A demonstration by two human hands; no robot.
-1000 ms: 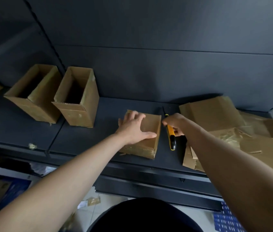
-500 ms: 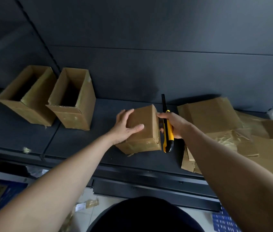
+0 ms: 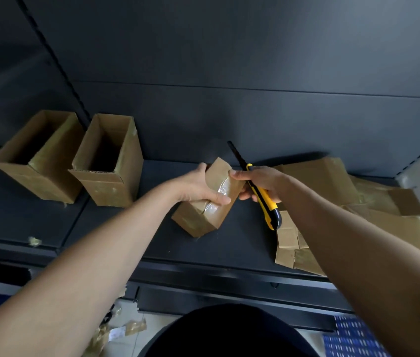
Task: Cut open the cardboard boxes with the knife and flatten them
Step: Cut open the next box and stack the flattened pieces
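Mid-shelf (image 3: 126,228), the left hand (image 3: 198,186) grips a tilted, taped box (image 3: 203,217); the right hand (image 3: 263,180), clamped on the knife (image 3: 264,199), touches its top edge. Slitting the tape likely comes next.

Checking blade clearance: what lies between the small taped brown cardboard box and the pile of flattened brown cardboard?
The right hand gripping the yellow-and-black utility knife, above bare dark shelf, as the head view shows.
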